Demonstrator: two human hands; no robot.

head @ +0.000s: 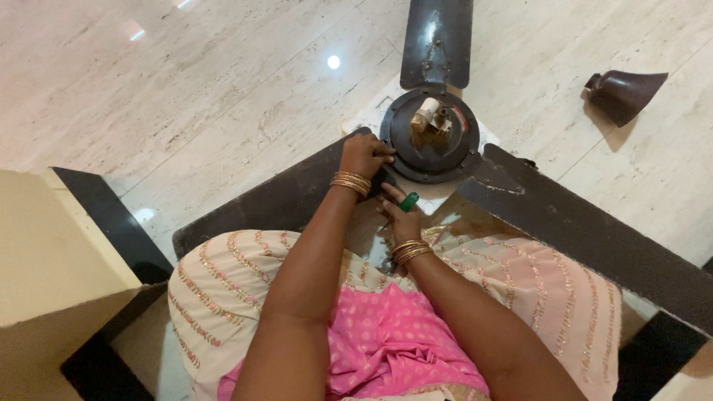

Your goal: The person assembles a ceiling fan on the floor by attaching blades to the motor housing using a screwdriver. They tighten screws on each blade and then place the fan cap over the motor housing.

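a dark ceiling fan (pixel 434 137) lies on the pale marble floor (pixel 223 82) just in front of the seated person, all three blades on and its cone-shaped cover (pixel 624 93) well apart to the right. the left hand (pixel 364 154) is curled over the motor housing's rim, steadying it. the right hand (pixel 401 215) grips a green-handled tool (pixel 409 201) at the near edge. judging by this, dismantling is partly done: cover off, wiring exposed, blades left.

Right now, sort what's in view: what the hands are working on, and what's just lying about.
In hand:
- ceiling fan motor hub, gripped by left hand
- green-handled tool, held in right hand
- fan blades

Lying about:
- dark cone-shaped cover on the floor
- beige cabinet
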